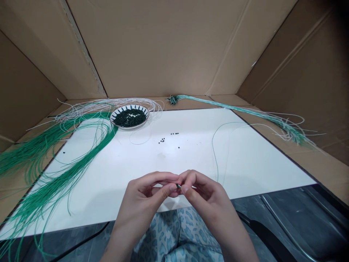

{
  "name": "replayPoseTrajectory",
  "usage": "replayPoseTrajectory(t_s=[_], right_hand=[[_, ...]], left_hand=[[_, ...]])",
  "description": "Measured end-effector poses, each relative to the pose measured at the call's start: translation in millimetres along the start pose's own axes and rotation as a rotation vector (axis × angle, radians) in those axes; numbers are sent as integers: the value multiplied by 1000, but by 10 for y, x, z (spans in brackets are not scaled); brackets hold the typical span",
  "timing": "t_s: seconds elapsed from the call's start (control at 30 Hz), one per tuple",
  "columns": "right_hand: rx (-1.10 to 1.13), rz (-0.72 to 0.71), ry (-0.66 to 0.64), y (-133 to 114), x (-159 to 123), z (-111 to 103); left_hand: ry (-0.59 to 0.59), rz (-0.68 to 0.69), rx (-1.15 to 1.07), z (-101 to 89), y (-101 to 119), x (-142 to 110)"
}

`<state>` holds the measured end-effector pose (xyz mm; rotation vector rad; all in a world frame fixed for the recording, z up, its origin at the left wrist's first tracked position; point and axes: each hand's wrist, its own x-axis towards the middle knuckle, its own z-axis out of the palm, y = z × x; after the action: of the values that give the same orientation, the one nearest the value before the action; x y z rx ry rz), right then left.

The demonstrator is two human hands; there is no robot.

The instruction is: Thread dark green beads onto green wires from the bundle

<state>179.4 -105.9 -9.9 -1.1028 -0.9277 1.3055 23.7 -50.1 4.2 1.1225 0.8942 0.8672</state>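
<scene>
Over the near edge of the white board (245,163), my left hand (148,193) and my right hand (205,194) meet fingertip to fingertip. Both are closed in a pinch. A tiny dark green bead (178,185) shows between them, at my left thumb. My right thumb and forefinger grip cord by the bead; the strands inside the fingers are mostly hidden. From behind my right hand a thin green cord (213,149) curves up across the board, and a white cord (260,124) runs on to the right.
A striped dish (112,118) of dark beads (129,118) stands at back left, beside green cords (89,156) and white cords (131,101). Loose beads (163,140) lie mid-board. A knotted bundle (172,99) trails green and white cords (245,109) to the right. Cardboard walls (163,47) surround the board.
</scene>
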Motion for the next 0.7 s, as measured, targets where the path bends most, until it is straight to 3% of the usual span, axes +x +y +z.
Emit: replayPoseTrajectory(t_s=[0.2, 0.5, 0.7], right_hand=[[16, -2, -53, 5, 6, -33], [13, -16, 5, 40, 17, -12], [16, 15, -34, 5, 40, 23]], left_hand=[[-5, -5, -12, -3, -4, -16], [-6, 2, -14, -4, -19, -9], [163, 15, -128, 56, -76, 18]])
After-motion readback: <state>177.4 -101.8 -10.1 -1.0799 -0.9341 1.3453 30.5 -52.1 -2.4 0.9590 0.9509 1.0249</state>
